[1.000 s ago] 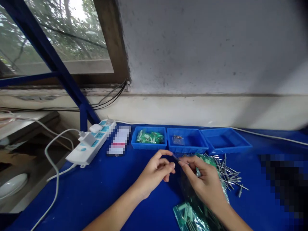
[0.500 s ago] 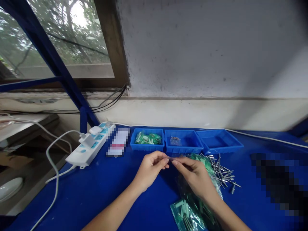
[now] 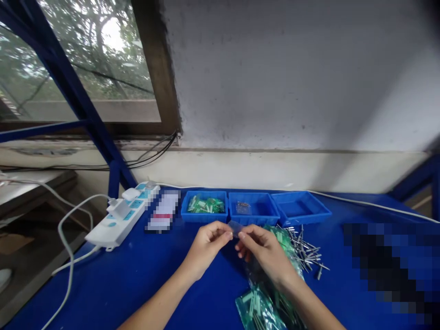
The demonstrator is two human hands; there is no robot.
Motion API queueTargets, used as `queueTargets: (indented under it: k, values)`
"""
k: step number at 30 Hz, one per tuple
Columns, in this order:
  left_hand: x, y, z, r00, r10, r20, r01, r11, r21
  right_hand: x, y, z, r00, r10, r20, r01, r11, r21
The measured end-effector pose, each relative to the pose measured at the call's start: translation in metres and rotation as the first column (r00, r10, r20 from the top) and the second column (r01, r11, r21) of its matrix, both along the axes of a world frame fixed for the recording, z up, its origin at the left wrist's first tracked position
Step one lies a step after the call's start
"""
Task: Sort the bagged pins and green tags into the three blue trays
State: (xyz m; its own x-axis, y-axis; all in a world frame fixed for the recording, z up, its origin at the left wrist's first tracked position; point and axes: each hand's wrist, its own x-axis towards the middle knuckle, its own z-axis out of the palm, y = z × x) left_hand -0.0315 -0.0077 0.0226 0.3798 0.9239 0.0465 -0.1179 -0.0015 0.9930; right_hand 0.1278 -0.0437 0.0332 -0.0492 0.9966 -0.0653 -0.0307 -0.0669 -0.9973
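Observation:
My left hand point(image 3: 206, 245) and my right hand point(image 3: 264, 250) meet above the blue table point(image 3: 137, 284), both pinching a small clear plastic bag point(image 3: 235, 228) between thumb and forefinger. Under my right hand lies a heap of clear bags with green parts point(image 3: 264, 302). Just right of it is a pile of thin metal pins point(image 3: 305, 252). Behind my hands stand three small blue trays: the left tray point(image 3: 205, 205) holds green parts, the middle tray point(image 3: 252, 208) holds one small bag, the right tray point(image 3: 300, 208) looks bare.
A white power strip point(image 3: 120, 215) with plugs and white cables lies at the left, next to a blurred-out card point(image 3: 163, 211). A blurred dark patch point(image 3: 388, 261) covers the table's right side. A white cable point(image 3: 371, 204) runs along the wall.
My hands have come together, from slightly apart to both pinching the small clear bag. The view has drifted up and to the right.

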Motion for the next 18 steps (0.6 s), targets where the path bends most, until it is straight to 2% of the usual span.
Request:
queueTargets:
  k: [2, 5, 9, 13, 15, 18]
  values:
    - [0.000, -0.001, -0.001, 0.998, -0.047, 0.046, 0.049, 0.998, -0.026, -0.002, -0.001, 0.000, 0.999, 0.004, -0.044, -0.005, 1.000, -0.021]
    - [0.002, -0.001, -0.002, 0.992, -0.094, 0.084, 0.098, 0.994, -0.041, -0.003, -0.004, -0.004, 0.999, -0.021, -0.027, 0.022, 0.999, 0.031]
    - [0.004, -0.001, -0.004, 0.999, -0.014, 0.051, 0.017, 0.997, -0.070, -0.004, -0.006, -0.010, 0.984, -0.100, 0.150, 0.078, 0.987, 0.143]
    - [0.008, -0.003, -0.004, 0.998, 0.044, 0.045, -0.039, 0.992, -0.118, -0.004, -0.006, -0.013, 0.951, -0.137, 0.276, 0.088, 0.979, 0.182]
    - [0.009, -0.005, -0.004, 0.996, 0.050, 0.076, -0.041, 0.993, -0.113, -0.005, -0.005, -0.014, 0.956, -0.144, 0.255, 0.096, 0.977, 0.193]
    - [0.010, -0.007, -0.004, 0.990, 0.054, 0.134, -0.042, 0.995, -0.092, -0.007, -0.003, -0.016, 0.983, -0.138, 0.118, 0.119, 0.981, 0.155]
